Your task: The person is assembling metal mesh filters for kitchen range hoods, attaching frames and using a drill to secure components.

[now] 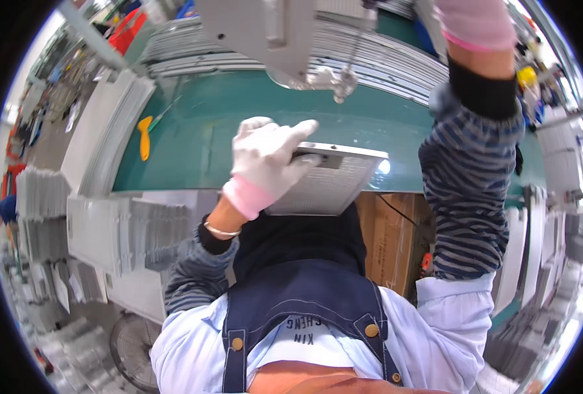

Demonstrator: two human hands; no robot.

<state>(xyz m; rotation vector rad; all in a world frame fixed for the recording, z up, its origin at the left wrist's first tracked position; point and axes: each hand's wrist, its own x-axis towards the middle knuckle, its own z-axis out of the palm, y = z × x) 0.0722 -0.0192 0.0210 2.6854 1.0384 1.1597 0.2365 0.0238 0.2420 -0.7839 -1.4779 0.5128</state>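
Observation:
My left hand (265,154), in a white glove with a pink cuff, grips a flat metal mesh panel (327,190) near its upper left corner. The thumb lies across the panel's face, and one finger sticks out above the rim. The panel is tilted at the front edge of the green tabletop (206,98), just before my lap. High at the far right, my right hand (476,23) is raised in a glove with a pink cuff. Its fingers are cut off by the top of the picture, so what they touch is hidden.
A grey machine head (258,33) overhangs the far side of the table. A yellow-handled tool (145,138) lies on the left. Stacked metal panels (97,131) stand at the left edge. Beneath the tabletop is a cardboard box (390,243); a fan (132,348) stands at lower left.

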